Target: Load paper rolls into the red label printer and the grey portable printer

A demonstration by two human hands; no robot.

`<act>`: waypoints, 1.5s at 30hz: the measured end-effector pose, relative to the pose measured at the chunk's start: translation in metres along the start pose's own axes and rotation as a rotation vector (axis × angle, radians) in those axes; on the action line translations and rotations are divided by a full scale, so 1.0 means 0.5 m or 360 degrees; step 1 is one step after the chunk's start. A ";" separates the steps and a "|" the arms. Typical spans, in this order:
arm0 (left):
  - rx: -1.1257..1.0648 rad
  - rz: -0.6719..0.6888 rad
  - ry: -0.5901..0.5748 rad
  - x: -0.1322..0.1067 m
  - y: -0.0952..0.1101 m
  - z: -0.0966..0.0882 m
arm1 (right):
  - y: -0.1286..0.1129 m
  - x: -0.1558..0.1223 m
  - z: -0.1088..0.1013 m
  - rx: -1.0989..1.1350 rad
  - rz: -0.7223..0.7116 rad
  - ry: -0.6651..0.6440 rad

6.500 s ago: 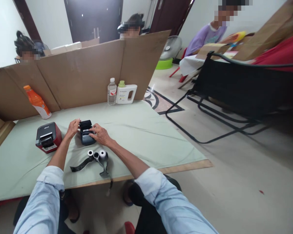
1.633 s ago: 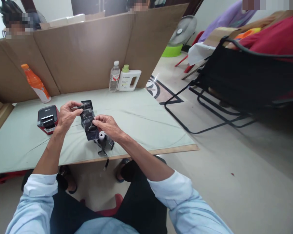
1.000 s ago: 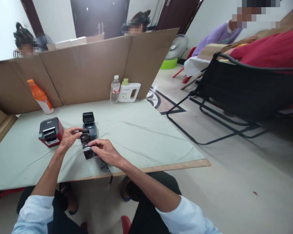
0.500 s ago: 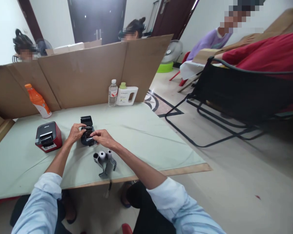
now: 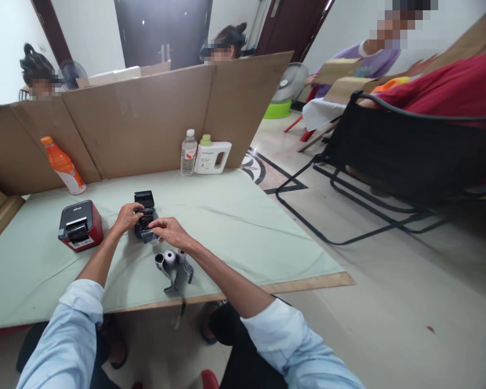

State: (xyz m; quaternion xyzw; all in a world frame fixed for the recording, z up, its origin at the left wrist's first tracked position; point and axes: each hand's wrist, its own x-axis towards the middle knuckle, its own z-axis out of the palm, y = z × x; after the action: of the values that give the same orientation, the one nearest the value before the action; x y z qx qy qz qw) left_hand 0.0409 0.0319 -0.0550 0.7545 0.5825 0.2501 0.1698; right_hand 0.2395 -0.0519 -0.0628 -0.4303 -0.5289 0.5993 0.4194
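Note:
A small black device, which looks like a portable printer, lies on the pale green table with its lid tipped back and its dark inside exposed. My left hand grips its left side, fingertips over the opening near the hinge. At its front right, my right hand pinches a clear, shiny piece against the device; how that piece is fixed cannot be made out. Closer to me lie white paper rolls with grey curled strips. The fingers partly hide the device's inside.
A red and black box-shaped machine sits left of my arm. An orange bottle, a water bottle and a white jug stand along the cardboard wall. People sit beyond it and at right, by a black folding chair.
My left fingers have shifted slightly along the device's edge, and more of its dark inside shows. The right hand stays at its front. The view has tilted slightly.

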 end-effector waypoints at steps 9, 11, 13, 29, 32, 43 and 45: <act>0.0230 0.0278 -0.0083 0.010 -0.011 0.012 | 0.006 0.002 -0.002 0.0017 0.0051 -0.0038; 0.0346 0.0322 -0.0112 0.009 -0.003 0.018 | 0.010 0.003 -0.001 0.0008 0.0065 -0.0076; 0.0495 0.0320 -0.0142 0.006 0.008 0.025 | 0.014 0.004 0.000 -0.0003 0.0083 -0.0111; -0.0693 -0.0149 0.0227 0.050 -0.058 -0.006 | 0.047 0.013 -0.059 -0.0742 -0.0306 0.0186; -0.0867 -0.0176 0.0073 0.061 -0.058 -0.013 | 0.065 0.027 -0.066 -0.0915 -0.0274 0.0185; 0.0004 0.0535 -0.0089 -0.050 -0.079 -0.014 | 0.108 0.056 -0.067 -0.1097 -0.0363 -0.0118; 0.0087 0.0525 -0.0103 -0.066 -0.081 -0.012 | 0.108 0.057 -0.068 -0.1096 -0.0388 -0.0141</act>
State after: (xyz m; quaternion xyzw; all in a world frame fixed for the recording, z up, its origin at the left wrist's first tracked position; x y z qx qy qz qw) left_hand -0.0011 0.0103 -0.0784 0.8520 0.4515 0.2341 0.1245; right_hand 0.2616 -0.0199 -0.1208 -0.4538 -0.7646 0.3499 0.2951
